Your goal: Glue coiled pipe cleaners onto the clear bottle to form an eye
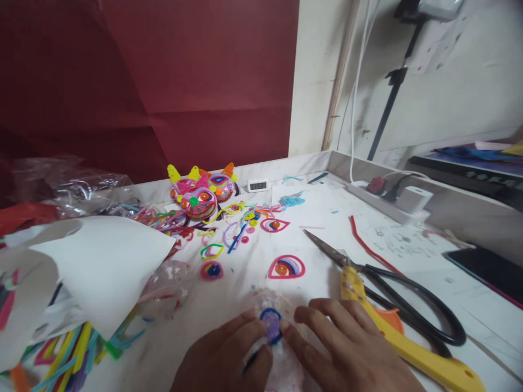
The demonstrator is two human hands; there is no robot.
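At the bottom centre, a small purple disc (271, 322) edged with a blue strip lies on crumpled clear plastic (267, 298). My left hand (229, 354) holds it from the left, its thumb and fingers closed in at the edge. A dark blue strip end (250, 362) shows between those fingers. From the right, the index fingertip of my right hand (343, 345) presses against the disc's rim, with the other fingers bent over the plastic. Just ahead lies a pink-rimmed eye shape (286, 267) with an orange centre. The underside of the disc is hidden.
Black-handled scissors (379, 272) and a yellow-handled tool (408, 348) lie close by my right hand. Colourful mask-like ornaments (200, 198) stand at the back. White paper (102, 267) and coloured strips (69, 354) are at left. A power strip (379, 201) and phone (486, 272) sit right.
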